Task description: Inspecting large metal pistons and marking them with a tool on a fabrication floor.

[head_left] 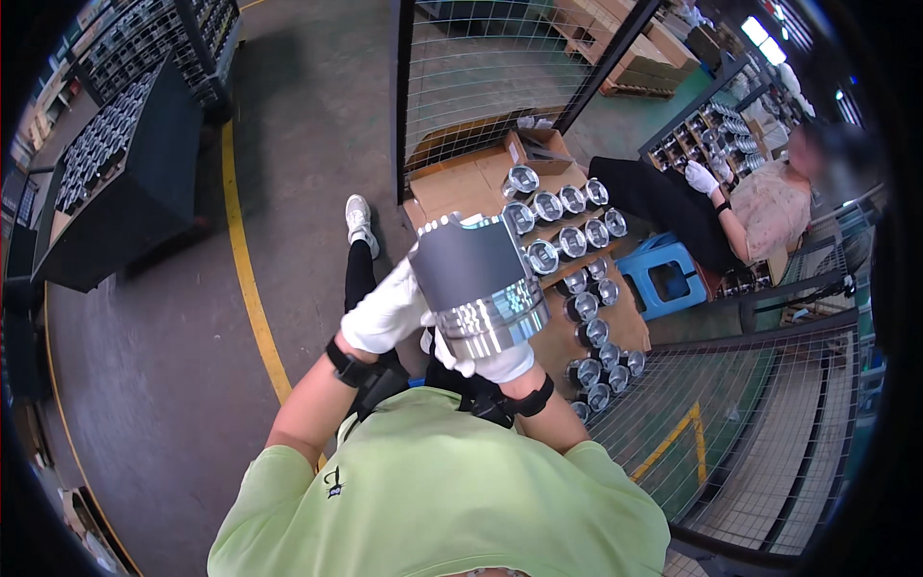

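We hold a metal piston (469, 255) in front of our body: a stout cylinder, its side matte dark grey, its near end bright and grooved in smooth rings. Our white-gloved left hand (386, 313) grips its left side; our gloved right hand (502, 363) cups the shiny end. Silvery pistons (548, 206) sit in rows on brown cardboard (452, 194). Our lime shirt (452, 481) bears a small black motif (334, 483).

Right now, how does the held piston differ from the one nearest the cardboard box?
The held piston is up in the left hand and right hand; the other piston sits on the cardboard sheet.
The held piston shows a broad dark side; the other piston, mostly a shiny round end.
The held piston looks larger in view than the other piston.
Both have shiny metal.
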A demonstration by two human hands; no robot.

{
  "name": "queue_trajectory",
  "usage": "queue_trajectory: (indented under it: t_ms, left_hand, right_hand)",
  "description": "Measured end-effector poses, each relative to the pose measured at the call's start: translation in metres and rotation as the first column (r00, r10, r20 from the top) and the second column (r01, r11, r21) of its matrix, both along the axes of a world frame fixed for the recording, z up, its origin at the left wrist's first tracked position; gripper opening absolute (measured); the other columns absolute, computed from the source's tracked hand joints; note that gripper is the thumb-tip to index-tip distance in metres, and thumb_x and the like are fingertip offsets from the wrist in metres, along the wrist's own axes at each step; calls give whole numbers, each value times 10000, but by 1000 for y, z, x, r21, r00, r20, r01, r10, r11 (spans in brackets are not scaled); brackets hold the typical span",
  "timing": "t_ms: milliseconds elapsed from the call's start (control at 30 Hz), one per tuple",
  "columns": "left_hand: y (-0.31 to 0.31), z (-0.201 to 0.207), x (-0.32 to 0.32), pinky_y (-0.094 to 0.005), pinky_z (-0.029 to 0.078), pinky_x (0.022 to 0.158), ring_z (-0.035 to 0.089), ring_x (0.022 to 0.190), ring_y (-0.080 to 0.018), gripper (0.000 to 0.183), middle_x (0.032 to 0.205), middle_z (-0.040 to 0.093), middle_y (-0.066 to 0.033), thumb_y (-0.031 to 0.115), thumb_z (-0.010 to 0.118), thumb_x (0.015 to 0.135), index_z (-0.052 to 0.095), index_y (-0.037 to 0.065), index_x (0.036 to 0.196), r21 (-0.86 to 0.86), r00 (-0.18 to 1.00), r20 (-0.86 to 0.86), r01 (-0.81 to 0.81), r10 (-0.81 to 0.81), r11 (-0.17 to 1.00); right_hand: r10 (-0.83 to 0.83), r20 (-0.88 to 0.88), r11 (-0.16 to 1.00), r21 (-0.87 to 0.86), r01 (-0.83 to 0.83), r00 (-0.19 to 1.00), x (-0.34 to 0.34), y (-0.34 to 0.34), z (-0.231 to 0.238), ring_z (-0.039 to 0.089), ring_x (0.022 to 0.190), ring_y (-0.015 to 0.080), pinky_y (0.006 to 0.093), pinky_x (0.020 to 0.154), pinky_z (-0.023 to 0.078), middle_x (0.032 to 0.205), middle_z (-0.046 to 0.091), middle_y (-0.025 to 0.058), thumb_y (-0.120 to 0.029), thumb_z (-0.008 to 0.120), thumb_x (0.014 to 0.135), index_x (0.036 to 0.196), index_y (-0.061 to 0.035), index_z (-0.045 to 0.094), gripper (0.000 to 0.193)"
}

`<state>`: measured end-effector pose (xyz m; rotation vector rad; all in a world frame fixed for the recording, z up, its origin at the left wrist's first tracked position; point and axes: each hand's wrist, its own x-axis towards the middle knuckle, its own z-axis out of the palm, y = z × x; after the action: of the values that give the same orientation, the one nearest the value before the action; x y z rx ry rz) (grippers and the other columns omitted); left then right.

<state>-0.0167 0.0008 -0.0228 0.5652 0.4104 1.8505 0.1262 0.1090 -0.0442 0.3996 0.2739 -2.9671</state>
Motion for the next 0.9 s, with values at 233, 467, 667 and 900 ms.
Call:
queue_trajectory:
  t_ms: [233,467,667,900]
  left_hand:
    - [0,-16,14,-462,438,1056,528,1251,-263,915,1388,518,-104,613,700,783,354,110,1464,-72,978,172,133,-119,989]
    - [-6,13,-3,-325,387,1033,502,1175,-158,622,1260,523,-44,342,672,903,386,85,1393,-243,962,-218,-216,164,946]
    - [-1,22,-8,-315,354,1066,470,1226,-164,632,1307,503,-67,425,584,949,376,57,1419,-399,833,-549,-330,66,856]
    - [-22,29,-18,-380,438,995,540,1178,-237,781,1326,493,-148,572,513,947,274,83,1508,-441,865,-495,-171,-80,881]
  right_hand:
    - [198,160,878,409,-248,967,3,0,14,629,557,250,265,432,460,762,650,221,-502,406,967,1228,41,515,611]
    - [-264,-349,-703,708,68,899,4,12,70,688,809,365,398,687,553,864,689,210,-212,812,688,1087,-8,616,489]
    - [-267,-310,-543,830,123,913,9,23,21,687,798,377,409,675,547,877,690,201,-186,782,705,1146,-7,582,516]
    - [-332,-57,507,831,229,942,22,22,4,654,598,164,234,466,473,790,666,87,-29,611,850,1043,13,588,198]
